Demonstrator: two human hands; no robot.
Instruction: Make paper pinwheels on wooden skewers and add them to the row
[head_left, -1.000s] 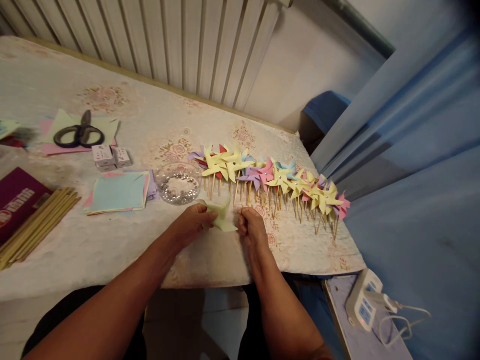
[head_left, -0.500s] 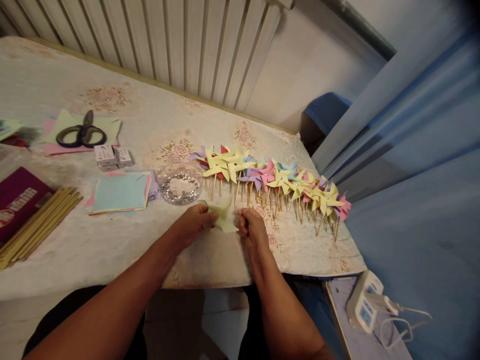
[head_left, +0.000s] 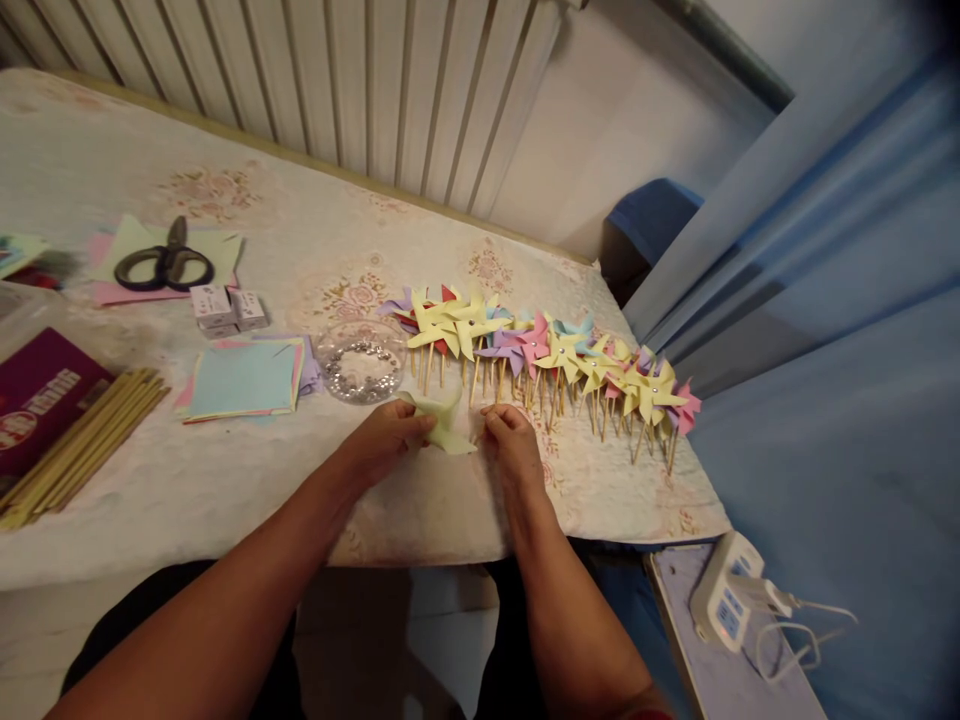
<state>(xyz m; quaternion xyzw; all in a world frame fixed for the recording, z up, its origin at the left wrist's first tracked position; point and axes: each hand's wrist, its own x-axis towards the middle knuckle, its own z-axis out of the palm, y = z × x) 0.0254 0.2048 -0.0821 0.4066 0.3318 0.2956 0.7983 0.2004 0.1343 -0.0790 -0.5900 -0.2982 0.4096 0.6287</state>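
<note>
My left hand (head_left: 390, 432) pinches a pale green paper pinwheel head (head_left: 448, 425), its blades folded inward. Just to the right, my right hand (head_left: 514, 440) has thumb and forefinger pressed together beside the paper; whatever sits between those fingertips is too small to name. A round clear dish (head_left: 361, 362) of small shiny metal pieces lies beyond my left hand. Behind both hands, a row of finished paper pinwheels (head_left: 562, 355) on wooden sticks runs to the right, in yellow, pink, purple, blue and red.
Left of the dish are a stack of coloured paper squares (head_left: 244, 380), small white boxes (head_left: 225, 309) and black scissors (head_left: 165, 265) on more paper. Wooden sticks (head_left: 90, 440) lie by a purple package (head_left: 45, 400). A power strip (head_left: 726, 592) stands off the table's right end.
My right hand's fingers have shifted from a curled fist to a fingertip pinch near the paper. The left hand keeps its hold on the pinwheel head. The view has shifted slightly.
</note>
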